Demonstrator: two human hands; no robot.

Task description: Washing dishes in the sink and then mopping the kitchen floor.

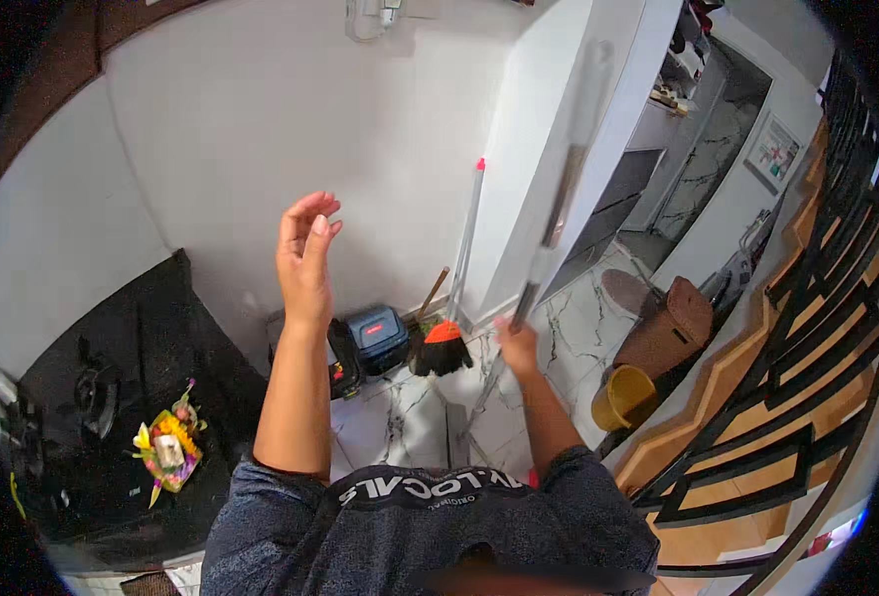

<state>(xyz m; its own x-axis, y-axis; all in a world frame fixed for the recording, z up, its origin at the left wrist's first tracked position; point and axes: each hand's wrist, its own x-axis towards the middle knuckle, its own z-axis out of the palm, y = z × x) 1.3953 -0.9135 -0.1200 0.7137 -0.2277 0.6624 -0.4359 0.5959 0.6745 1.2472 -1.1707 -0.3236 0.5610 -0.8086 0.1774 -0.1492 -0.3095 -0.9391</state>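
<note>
My left hand [309, 246] is raised in front of the white wall, fingers loosely curled and apart, with nothing in it. A long pole [527, 298], blurred by motion, is in the grip of my right hand [518, 344]; it slants up and to the right beside the wall's corner. The pole's lower part runs down toward the marble-patterned floor, and what its ends carry is too blurred to tell. Beyond my hands, a broom with an orange head and black bristles [443, 357] stands against the wall, its grey handle [471, 223] upright. A shorter wooden handle [433, 293] leans next to it.
A blue case [378, 334] and a black bag [344, 365] sit by the wall. Left is a black surface [238, 365] with a flower arrangement [171, 451]. To the right are a yellow bucket [624, 398], a brown lidded basket [667, 328] and a staircase with black railings [745, 477].
</note>
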